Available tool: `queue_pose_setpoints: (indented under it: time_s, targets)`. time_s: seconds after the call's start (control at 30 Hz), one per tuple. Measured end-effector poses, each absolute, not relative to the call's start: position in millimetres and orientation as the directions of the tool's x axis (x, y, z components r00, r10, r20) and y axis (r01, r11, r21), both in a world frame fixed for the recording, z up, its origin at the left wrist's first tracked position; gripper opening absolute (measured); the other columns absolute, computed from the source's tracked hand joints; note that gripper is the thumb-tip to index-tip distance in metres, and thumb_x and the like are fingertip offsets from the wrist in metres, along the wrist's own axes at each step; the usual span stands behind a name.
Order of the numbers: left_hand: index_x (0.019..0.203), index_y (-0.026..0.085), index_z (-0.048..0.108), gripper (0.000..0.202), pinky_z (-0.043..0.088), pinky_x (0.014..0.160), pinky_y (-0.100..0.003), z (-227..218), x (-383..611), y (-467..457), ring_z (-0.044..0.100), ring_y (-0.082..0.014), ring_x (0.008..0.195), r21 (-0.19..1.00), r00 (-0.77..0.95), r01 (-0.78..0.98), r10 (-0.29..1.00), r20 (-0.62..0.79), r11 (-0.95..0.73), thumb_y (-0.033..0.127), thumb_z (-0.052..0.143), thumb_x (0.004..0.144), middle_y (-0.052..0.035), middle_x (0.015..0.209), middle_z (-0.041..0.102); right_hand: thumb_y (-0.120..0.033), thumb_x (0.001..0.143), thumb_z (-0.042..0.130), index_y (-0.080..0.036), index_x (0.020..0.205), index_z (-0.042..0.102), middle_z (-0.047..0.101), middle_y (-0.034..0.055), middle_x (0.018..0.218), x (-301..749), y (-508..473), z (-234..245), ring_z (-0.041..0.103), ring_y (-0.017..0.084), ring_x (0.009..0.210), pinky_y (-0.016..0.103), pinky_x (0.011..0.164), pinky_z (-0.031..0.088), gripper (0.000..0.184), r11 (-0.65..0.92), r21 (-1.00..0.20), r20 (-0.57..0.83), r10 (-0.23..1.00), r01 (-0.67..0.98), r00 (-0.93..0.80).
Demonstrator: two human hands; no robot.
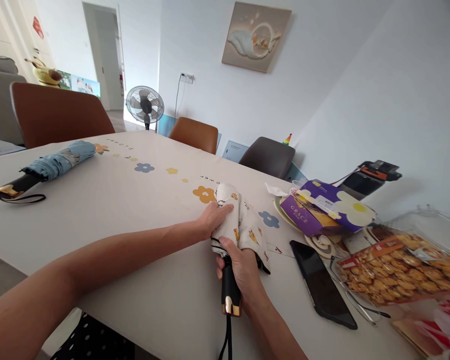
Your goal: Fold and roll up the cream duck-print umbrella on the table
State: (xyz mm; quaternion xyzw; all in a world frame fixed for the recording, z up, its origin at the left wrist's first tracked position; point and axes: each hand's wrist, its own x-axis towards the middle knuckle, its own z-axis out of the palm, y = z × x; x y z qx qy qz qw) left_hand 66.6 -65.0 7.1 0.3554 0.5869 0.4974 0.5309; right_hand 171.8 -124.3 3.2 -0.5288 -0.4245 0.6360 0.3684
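On table (135,210): hands grip umbrella (240,225).

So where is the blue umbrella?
In the head view, the blue umbrella lies folded at the far left of the table, beside the brown chair, far from the white umbrella.

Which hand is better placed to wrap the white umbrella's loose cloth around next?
Probably the left hand: it already lies on the cloth of the white umbrella, free to smooth it. The right hand is closed around the black handle, steadying it.
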Motion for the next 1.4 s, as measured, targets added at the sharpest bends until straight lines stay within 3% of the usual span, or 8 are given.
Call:
queue_pose_setpoints:
  time_s: [0.23,0.43,0.6,0.67,0.77,0.93,1.1,1.4]
  targets:
    - [0.085,0.012,0.058,0.035,0.053,0.064,-0.033,10,65,-61,0.062,-0.0219,0.075,0.802,0.004,-0.489,0.92,-0.391,0.343,0.037,0.068,0.063,-0.0119,0.083,0.064,-0.036,0.071,0.062,-0.014,0.069,0.051,0.042,-0.0056,0.039,176,-120,-3,0.039,0.008,0.031,0.02,0.031,0.036,0.024,-0.4,-0.914,-0.371,0.889,-0.064,-0.267]
    - [0.085,0.011,0.06,0.031,0.054,0.061,-0.035,12,65,-63,0.062,-0.0218,0.07,0.814,-0.087,-0.516,0.929,-0.359,0.267,0.032,0.067,0.063,-0.0125,0.081,0.064,-0.037,0.072,0.061,-0.012,0.064,0.053,0.049,-0.0005,0.041,174,-119,-3,0.043,0.009,0.031,0.021,0.03,0.037,0.028,-0.364,-0.931,-0.349,0.903,-0.013,-0.249]
    - [0.081,0.011,0.06,0.028,0.053,0.057,-0.034,15,67,-66,0.061,-0.0217,0.066,0.848,-0.121,-0.492,0.949,-0.29,0.197,0.032,0.066,0.064,-0.0117,0.076,0.064,-0.036,0.069,0.065,-0.013,0.096,0.059,0.063,0.0039,0.071,174,-119,-1,0.062,0.019,0.059,0.027,0.039,0.052,0.035,-0.334,-0.933,-0.292,0.921,-0.135,-0.259]
    - [0.079,0.012,0.06,0.027,0.052,0.055,-0.033,16,67,-66,0.06,-0.0209,0.063,0.856,-0.133,-0.478,0.947,-0.293,0.198,0.033,0.066,0.063,-0.0105,0.073,0.063,-0.037,0.07,0.065,-0.014,0.099,0.059,0.064,0.0059,0.081,176,-119,0,0.064,0.02,0.066,0.028,0.043,0.054,0.037,-0.379,-0.91,-0.312,0.893,-0.166,-0.325]
    - [0.074,0.013,0.058,0.029,0.049,0.047,-0.032,16,67,-67,0.057,-0.0187,0.055,0.863,-0.146,-0.438,0.928,-0.343,0.25,0.038,0.066,0.063,-0.0076,0.065,0.059,-0.037,0.072,0.063,-0.012,0.093,0.06,0.065,0.007,0.08,178,-119,2,0.061,0.016,0.055,0.025,0.041,0.051,0.033,-0.463,-0.872,-0.37,0.837,-0.159,-0.404]
    - [0.076,0.011,0.059,0.028,0.051,0.052,-0.031,15,66,-68,0.059,-0.0193,0.061,0.854,-0.121,-0.47,0.942,-0.314,0.224,0.035,0.066,0.064,-0.0106,0.072,0.063,-0.039,0.074,0.062,-0.014,0.07,0.054,0.047,-0.0031,0.046,180,-118,1,0.039,0.006,0.034,0.018,0.031,0.034,0.026,-0.523,-0.84,-0.42,0.796,-0.146,-0.436]
    - [0.084,0.011,0.06,0.033,0.053,0.06,-0.034,11,66,-66,0.062,-0.023,0.071,0.842,-0.075,-0.475,0.942,-0.327,0.254,0.036,0.066,0.064,-0.0134,0.082,0.065,-0.03,0.07,0.066,-0.017,0.074,0.049,0.04,-0.0065,0.052,178,-117,0,0.034,0.006,0.039,0.018,0.03,0.033,0.021,-0.494,-0.835,-0.387,0.841,-0.242,-0.378]
    - [0.082,0.012,0.06,0.028,0.052,0.065,-0.032,13,56,-63,0.062,-0.0231,0.079,0.917,-0.029,-0.306,0.96,-0.278,0.257,0.033,0.067,0.065,-0.0123,0.087,0.066,-0.029,0.073,0.064,-0.017,0.077,0.049,0.036,-0.007,0.052,178,-116,-2,0.031,0.006,0.039,0.018,0.03,0.032,0.019,-0.483,-0.848,-0.393,0.85,-0.218,-0.351]
